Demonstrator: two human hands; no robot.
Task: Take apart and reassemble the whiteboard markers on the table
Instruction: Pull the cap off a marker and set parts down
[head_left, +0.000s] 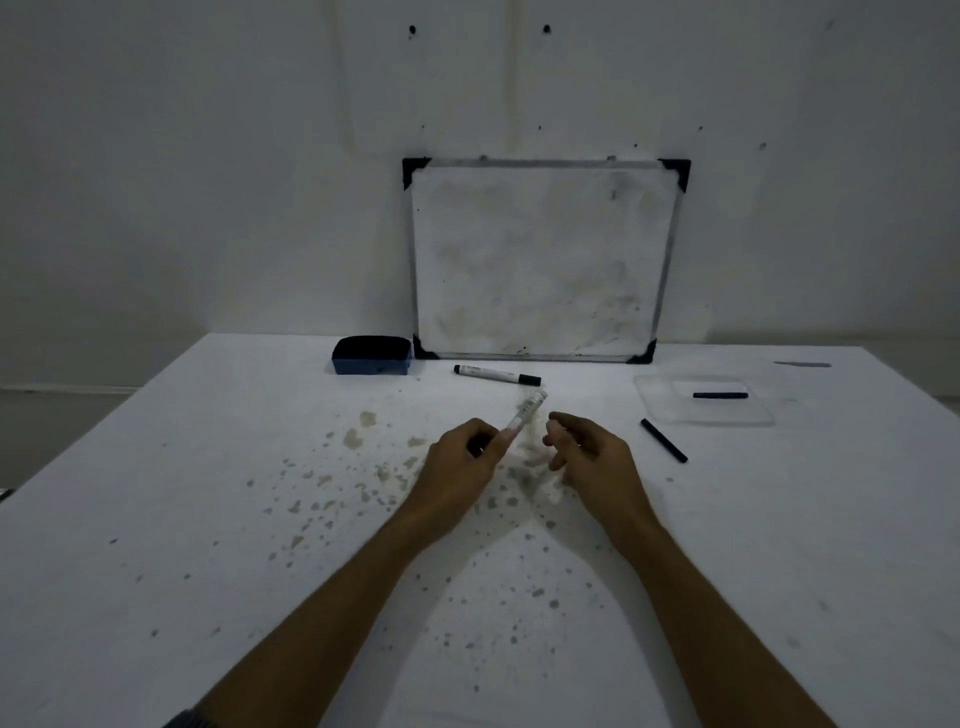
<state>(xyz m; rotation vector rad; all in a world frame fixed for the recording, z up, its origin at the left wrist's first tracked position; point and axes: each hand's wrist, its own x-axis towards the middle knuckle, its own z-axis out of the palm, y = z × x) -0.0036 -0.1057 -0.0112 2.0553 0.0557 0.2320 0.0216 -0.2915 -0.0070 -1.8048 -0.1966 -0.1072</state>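
We look down on a white table (208, 519), speckled with brownish stains across its middle; both bare forearms reach in from the bottom edge. The left hand (460, 460) is closed around the lower end of a pale marker barrel (527, 410); the barrel angles up and away to the right, its far end open and clear of the fingers. The right hand (592, 457) sits just beside it, fingers curled loosely inward, thumb and forefinger close together; we cannot tell whether anything small is pinched there, the spot is blurred. The two hands are near but apart.

Beyond them a whole marker (497, 375) lies flat, white body with black ends, just in front of the whiteboard (540, 260); the board leans upright against the wall, black corners, its surface smudged. To the board's left an eraser (372, 355) rests on the table, blue base with dark felt on top, touching or nearly touching the board's lower corner. Off to the right a black rod (663, 440) lies diagonally on the bare table; just beyond it a clear tray (660, 400) holds a second black stick (720, 395), lying flat across it.
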